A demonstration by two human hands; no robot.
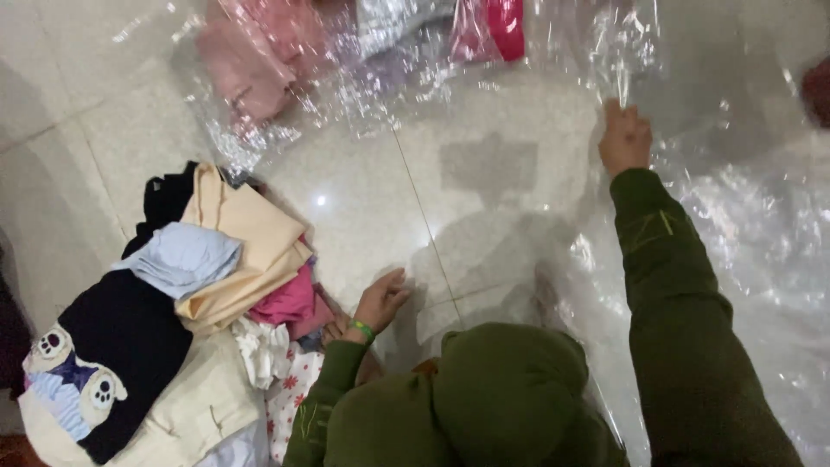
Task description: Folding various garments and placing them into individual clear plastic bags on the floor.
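Note:
My right hand (624, 138) reaches forward in a green sleeve and pinches a fold of a large clear plastic bag (743, 225) that spreads over the tiled floor. My left hand (379, 301), with a green wristband, rests open with its fingers on the near edge of the same plastic sheet. It sits just right of a pile of folded clothes (199, 294). The pile holds a cream garment, a light blue one, a pink one and a black one with cartoon faces.
Pink and magenta clothes (285, 43) lie at the top inside clear plastic. White floor tiles (363, 199) with a grout line run between the pile and the bag. A dark red object (817, 86) shows at the right edge.

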